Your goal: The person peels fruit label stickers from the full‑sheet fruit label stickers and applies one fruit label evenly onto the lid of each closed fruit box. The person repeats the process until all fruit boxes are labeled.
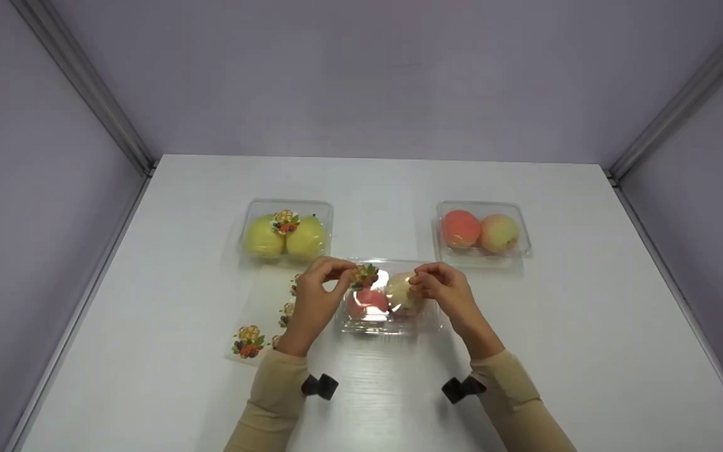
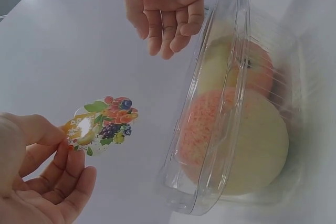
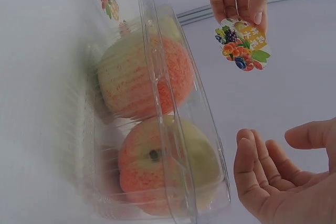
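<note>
A clear plastic clamshell box (image 1: 386,300) (image 2: 236,114) (image 3: 157,124) with two pink-yellow peaches stands closed in the middle of the white table. My left hand (image 1: 321,285) (image 2: 39,174) pinches a colourful fruit sticker (image 1: 365,275) (image 2: 101,125) (image 3: 242,43) by one edge, just above the box's lid. My right hand (image 1: 443,289) (image 2: 165,9) (image 3: 283,177) hovers over the right part of the lid with loosely curled fingers and holds nothing.
A sticker sheet (image 1: 261,320) with several fruit stickers lies left of the box. Behind stand a box of yellow-green pears (image 1: 286,233) with a sticker on it, and a box of peaches (image 1: 482,233) at the right. Grey walls enclose the table.
</note>
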A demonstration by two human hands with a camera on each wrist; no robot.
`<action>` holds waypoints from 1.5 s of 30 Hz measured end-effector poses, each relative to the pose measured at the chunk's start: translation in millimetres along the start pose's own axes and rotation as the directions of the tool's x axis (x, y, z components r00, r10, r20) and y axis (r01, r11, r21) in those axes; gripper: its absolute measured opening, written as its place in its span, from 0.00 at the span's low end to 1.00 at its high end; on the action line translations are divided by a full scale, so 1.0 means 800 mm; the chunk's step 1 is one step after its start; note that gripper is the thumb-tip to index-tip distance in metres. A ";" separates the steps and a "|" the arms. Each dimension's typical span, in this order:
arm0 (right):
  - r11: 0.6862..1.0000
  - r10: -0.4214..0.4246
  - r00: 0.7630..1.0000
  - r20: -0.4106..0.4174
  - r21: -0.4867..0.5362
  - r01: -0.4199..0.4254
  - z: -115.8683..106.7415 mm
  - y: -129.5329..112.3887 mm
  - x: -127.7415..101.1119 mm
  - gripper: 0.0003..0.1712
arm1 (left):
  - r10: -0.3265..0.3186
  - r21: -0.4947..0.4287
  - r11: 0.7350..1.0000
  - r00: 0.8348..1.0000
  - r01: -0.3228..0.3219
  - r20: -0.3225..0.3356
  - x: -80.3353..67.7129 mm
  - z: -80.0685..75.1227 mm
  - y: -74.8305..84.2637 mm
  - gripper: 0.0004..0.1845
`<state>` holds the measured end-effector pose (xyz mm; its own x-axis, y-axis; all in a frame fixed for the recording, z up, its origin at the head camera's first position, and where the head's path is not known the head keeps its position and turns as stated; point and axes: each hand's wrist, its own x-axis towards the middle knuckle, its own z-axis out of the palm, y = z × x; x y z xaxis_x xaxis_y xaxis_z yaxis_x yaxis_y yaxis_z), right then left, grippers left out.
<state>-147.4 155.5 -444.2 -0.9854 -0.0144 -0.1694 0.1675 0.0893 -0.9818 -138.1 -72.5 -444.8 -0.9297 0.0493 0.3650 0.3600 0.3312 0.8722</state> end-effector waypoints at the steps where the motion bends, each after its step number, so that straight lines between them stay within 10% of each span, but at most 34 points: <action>1: 1.000 0.002 1.000 -0.004 0.002 -0.002 -0.002 0.000 0.000 0.13 | 0.000 -0.005 1.000 1.000 0.000 0.007 0.000 0.001 0.001 0.06; 27: 0.980 0.073 0.985 -0.157 -0.173 -0.100 -0.046 0.019 0.012 0.12 | -0.059 -0.074 0.995 0.989 0.069 0.136 0.005 0.021 0.002 0.06; 45: 0.951 0.197 0.980 -0.006 -0.240 -0.193 -0.049 0.042 0.016 0.20 | -0.093 -0.047 0.993 0.946 0.113 0.310 0.022 0.022 0.003 0.07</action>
<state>-155.4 197.7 -475.8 -0.9332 0.0098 -0.3591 0.3424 0.3265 -0.8810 -154.8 -54.2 -442.2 -0.9373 0.3079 0.1636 0.2563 0.2903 0.9220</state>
